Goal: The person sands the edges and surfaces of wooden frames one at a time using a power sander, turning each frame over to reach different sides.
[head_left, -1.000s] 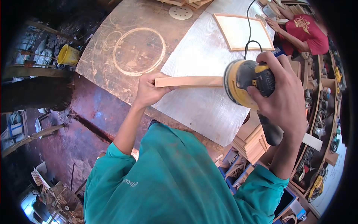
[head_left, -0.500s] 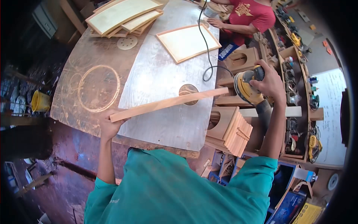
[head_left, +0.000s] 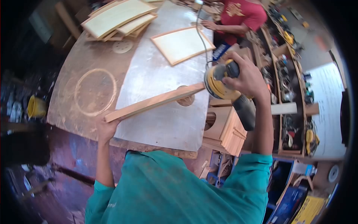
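A long wooden frame piece (head_left: 153,101) is held up over the grey table sheet, slanting up to the right. My left hand (head_left: 107,128) is closed on its near left end. In my right hand (head_left: 246,74) is a yellow and black sander (head_left: 220,82), gripped by its top. The sander's round pad is at the far right end of the piece; whether they touch I cannot tell. A dark cord runs up from beside the sander.
A framed panel (head_left: 182,44) lies on the table (head_left: 145,128), with stacked panels (head_left: 119,16) at back left. Near the far edge is a co-worker in a red shirt (head_left: 244,15). Wooden boxes (head_left: 223,127) stand right of the table, by tool shelves (head_left: 285,87).
The sander in my right hand has moved left to the end of the wooden piece. The wooden piece has tilted slightly, and the whole view has shifted a little.
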The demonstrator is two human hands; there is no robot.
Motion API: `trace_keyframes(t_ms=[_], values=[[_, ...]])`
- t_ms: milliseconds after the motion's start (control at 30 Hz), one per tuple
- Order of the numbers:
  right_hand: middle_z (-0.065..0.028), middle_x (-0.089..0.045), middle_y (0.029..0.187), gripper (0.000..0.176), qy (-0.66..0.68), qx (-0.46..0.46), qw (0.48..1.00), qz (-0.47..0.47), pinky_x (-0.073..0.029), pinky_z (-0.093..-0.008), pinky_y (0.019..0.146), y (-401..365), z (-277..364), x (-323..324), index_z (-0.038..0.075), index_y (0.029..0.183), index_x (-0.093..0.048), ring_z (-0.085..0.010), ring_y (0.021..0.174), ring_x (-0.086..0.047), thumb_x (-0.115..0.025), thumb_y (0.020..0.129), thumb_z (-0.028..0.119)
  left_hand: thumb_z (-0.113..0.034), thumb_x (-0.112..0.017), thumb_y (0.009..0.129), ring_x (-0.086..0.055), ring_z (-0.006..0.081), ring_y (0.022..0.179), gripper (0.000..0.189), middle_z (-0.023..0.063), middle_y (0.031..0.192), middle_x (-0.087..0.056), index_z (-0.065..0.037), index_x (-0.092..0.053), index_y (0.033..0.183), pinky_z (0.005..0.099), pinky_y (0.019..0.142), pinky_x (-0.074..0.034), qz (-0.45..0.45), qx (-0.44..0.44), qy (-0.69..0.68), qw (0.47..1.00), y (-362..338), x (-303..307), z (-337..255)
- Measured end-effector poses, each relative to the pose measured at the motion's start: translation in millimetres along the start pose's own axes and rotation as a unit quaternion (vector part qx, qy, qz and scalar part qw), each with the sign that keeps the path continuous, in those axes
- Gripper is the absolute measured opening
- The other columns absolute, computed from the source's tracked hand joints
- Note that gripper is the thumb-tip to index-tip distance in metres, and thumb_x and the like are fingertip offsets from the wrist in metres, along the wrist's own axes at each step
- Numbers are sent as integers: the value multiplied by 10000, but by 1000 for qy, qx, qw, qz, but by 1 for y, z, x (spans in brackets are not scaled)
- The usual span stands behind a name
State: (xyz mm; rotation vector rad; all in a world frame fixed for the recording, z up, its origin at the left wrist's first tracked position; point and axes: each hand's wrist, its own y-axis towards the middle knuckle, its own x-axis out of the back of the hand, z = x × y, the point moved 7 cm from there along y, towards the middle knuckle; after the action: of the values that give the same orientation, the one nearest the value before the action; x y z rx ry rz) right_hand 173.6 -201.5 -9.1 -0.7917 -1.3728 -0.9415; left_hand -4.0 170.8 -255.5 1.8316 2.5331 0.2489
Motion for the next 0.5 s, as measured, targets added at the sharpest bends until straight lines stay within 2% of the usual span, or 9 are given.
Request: trace_keyframes(t_ms=[100, 167, 233, 367, 500], values=[[-178, -606, 1050, 562, 3, 11, 1000, 16, -510, -477, 851, 12, 27, -10, 131, 1200, -577, -411, 974, -643, -816, 700, 228, 26, -814, 786, -697, 128, 813, 160, 81, 890, -763, 12, -756, 934, 282, 727, -563, 21, 27, 28, 999, 2, -2, 1], [-176, -594, 1036, 562, 25, 75, 997, 18, -515, -477, 833, 21, 40, -18, 128, 1188, -578, -412, 962, -643, -821, 687, 205, 66, -792, 773, -696, 125, 809, 164, 75, 873, -758, 7, -759, 922, 270, 724, -554, 17, 31, 84, 996, 6, -3, -17], [-173, -586, 1024, 539, 26, 91, 995, 39, -516, -481, 819, 22, 69, -17, 122, 1175, -583, -408, 944, -642, -814, 691, 177, 83, -784, 769, -691, 115, 814, 170, 65, 868, -753, 1, -763, 917, 264, 715, -545, 19, -8, -103, 994, 10, -5, -5], [-159, -579, 1001, 512, 51, 132, 989, 46, -518, -477, 795, 19, 143, -18, 125, 1145, -591, -393, 923, -644, -821, 688, 145, 103, -764, 774, -687, 108, 817, 178, 49, 861, -745, 0, -762, 918, 259, 706, -539, 16, 39, -152, 988, 7, -9, 5], [-136, -549, 985, 480, 54, 256, 964, 50, -540, -448, 701, 11, 226, -23, 161, 1103, -605, -368, 880, -655, -848, 690, 132, 108, -734, 791, -675, 100, 801, 170, 23, 843, -734, -7, -761, 915, 257, 690, -528, 28, 37, -153, 987, 7, -14, -3]])
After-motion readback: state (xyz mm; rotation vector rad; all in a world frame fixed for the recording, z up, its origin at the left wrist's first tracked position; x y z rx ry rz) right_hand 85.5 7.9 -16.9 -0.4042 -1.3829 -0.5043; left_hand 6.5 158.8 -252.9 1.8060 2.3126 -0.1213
